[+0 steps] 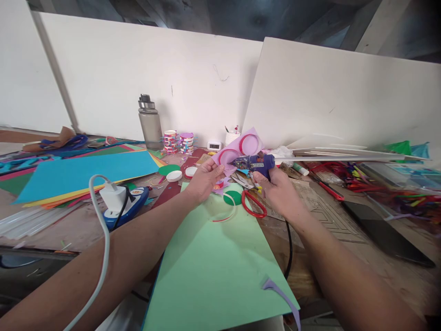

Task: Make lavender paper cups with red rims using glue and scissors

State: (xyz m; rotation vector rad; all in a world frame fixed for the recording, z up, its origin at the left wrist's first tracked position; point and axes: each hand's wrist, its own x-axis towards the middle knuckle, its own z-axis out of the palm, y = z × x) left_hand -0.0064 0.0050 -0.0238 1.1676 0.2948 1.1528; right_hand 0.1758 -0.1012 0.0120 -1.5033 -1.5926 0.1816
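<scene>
My left hand (206, 180) holds up a pink paper piece (237, 151) that bears two red-rimmed circles. My right hand (277, 189) grips a blue glue gun (259, 163), its nozzle pointing left and touching the pink paper near the lower circle. The gun's black cord (288, 248) drops over the table edge. Below both hands lies a light green sheet (213, 266) with a green circle (233, 197) and a thin red strip on it. Red-handled scissors (253, 202) rest beside my right hand.
A power strip (122, 204) with a white charger sits at left, beside stacked coloured paper (82, 172). A grey bottle (149, 124), tape rolls, a small clock and a cup stand by the white back boards. Pipe cleaners and a dark tablet (386, 236) lie at right. Glue sticks lie far left.
</scene>
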